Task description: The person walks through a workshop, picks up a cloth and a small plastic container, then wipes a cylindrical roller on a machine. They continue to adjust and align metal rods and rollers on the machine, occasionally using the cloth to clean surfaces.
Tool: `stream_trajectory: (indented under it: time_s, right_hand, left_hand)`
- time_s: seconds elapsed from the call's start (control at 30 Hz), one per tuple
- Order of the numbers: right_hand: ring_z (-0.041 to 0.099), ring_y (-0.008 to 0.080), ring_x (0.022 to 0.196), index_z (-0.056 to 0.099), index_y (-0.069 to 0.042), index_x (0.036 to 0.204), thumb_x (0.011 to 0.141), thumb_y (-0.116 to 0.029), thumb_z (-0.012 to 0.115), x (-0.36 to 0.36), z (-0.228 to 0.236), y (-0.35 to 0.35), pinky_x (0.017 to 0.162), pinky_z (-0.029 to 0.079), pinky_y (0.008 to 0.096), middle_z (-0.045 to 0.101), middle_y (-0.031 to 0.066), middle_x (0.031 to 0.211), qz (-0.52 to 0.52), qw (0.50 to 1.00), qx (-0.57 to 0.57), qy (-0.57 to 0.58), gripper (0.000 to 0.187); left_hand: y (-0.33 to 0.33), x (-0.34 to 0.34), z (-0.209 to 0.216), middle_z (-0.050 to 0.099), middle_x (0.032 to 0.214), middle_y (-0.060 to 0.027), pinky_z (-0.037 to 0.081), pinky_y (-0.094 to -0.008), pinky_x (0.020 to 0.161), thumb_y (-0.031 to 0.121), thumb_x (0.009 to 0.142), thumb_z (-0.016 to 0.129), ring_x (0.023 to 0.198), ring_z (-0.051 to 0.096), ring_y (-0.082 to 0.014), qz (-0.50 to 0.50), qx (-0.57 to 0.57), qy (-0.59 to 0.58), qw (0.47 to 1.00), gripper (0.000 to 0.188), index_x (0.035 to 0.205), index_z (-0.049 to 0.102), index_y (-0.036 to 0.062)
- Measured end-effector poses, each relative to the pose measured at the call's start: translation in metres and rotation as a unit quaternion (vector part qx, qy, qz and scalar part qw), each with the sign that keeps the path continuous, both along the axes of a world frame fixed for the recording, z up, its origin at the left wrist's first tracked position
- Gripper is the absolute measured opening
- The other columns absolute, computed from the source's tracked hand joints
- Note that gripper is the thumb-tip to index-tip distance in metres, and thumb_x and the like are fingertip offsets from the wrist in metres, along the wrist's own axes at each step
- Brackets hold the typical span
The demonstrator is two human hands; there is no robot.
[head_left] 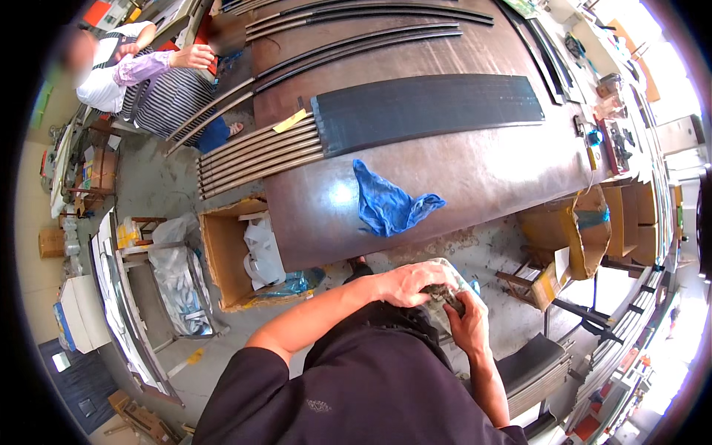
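Close to my waist, just off the table's near edge, both hands meet at a crumpled grey-green bundle (443, 294) with pale, clear-looking material around it. My left hand (409, 285) curls over its left side, fingers closed. From the right, my right hand (470, 320) grips it with bent fingers and the thumb near the middle. The bundle's exact kind cannot be made out. Beyond the hands, a rumpled blue cloth (389, 202) lies on the brown table (489, 167).
A dark flat panel bundle (430, 111) with metal rods (259, 156) lies across the table, rods overhanging left. Longer black-sleeved rods (356, 48) lie behind. An open cardboard box (222, 256) stands near left; another carton (586, 230) stands right. A co-worker (163, 81) is at far left.
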State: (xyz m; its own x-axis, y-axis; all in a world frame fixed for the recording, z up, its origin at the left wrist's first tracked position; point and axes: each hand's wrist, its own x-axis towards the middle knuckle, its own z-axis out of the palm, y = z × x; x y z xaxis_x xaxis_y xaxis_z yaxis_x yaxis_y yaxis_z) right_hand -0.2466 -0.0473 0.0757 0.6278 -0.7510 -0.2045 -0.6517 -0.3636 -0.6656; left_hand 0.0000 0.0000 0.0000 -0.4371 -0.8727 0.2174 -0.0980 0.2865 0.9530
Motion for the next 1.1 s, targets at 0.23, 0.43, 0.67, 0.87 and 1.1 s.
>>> stream_trajectory:
  time_s: [0.23, 0.43, 0.67, 0.87, 1.1]
  right_hand:
    - [0.068, 0.0366, 0.079, 0.066, 0.001, 0.105, 0.09, -0.011, 0.081, -0.017, 0.003, 0.008, 0.075, 0.054, 0.0427, 0.069, 0.0209, 0.088, -0.049, 0.999, 0.0, 0.016, 0.024]
    - [0.068, 0.0438, 0.082, 0.064, 0.001, 0.105, 0.09, -0.009, 0.081, -0.031, 0.004, 0.004, 0.076, 0.054, 0.0452, 0.068, 0.0236, 0.09, -0.071, 0.997, 0.007, 0.02, 0.026]
    - [0.071, 0.0409, 0.088, 0.067, 0.002, 0.105, 0.088, -0.01, 0.083, -0.044, -0.008, -0.022, 0.081, 0.055, 0.0439, 0.071, 0.0227, 0.094, 0.006, 1.0, 0.017, 0.011, 0.026]
    - [0.071, 0.0407, 0.089, 0.069, 0.002, 0.104, 0.085, -0.013, 0.085, -0.057, -0.021, -0.053, 0.081, 0.055, 0.0446, 0.072, 0.0211, 0.095, 0.134, 0.991, 0.024, 0.002, 0.029]
    - [0.072, 0.0414, 0.088, 0.07, 0.002, 0.101, 0.082, -0.014, 0.087, -0.068, 0.011, -0.056, 0.082, 0.055, 0.0461, 0.073, 0.0211, 0.091, 0.3, 0.954, 0.026, 0.008, 0.03]
  left_hand:
    - [-0.017, 0.033, -0.086, 0.06, 0.13, -0.0225, 0.048, -0.0526, 0.107, 0.037, 0.088, 0.086, 0.12, 0.059, -0.0409, 0.585, 0.002, -0.255, 0.769, 0.073, 0.143, 0.055, 0.0001]
    - [-0.028, 0.054, -0.12, 0.057, 0.129, -0.0097, 0.041, -0.0527, 0.106, 0.026, 0.081, 0.091, 0.13, 0.052, -0.0339, 0.578, 0.115, -0.394, 0.705, 0.05, 0.12, 0.063, 0.0128]
    - [0.018, 0.05, -0.119, 0.074, 0.1, -0.0134, 0.053, -0.0511, 0.085, 0.016, 0.092, 0.082, 0.091, 0.071, -0.0329, 0.656, 0.128, -0.095, 0.738, 0.029, 0.113, 0.066, 0.0056]
    - [0.122, -0.001, -0.053, 0.075, 0.095, -0.002, 0.057, -0.0342, 0.085, 0.011, 0.104, 0.069, 0.09, 0.07, -0.0133, 0.715, 0.188, 0.168, 0.653, 0.02, 0.121, 0.073, 0.0008]
    - [0.249, -0.1, 0.015, 0.074, 0.113, -0.001, 0.055, -0.0308, 0.091, 0.02, 0.107, 0.072, 0.099, 0.067, -0.0104, 0.795, 0.132, 0.274, 0.525, 0.031, 0.13, 0.07, 0.0001]
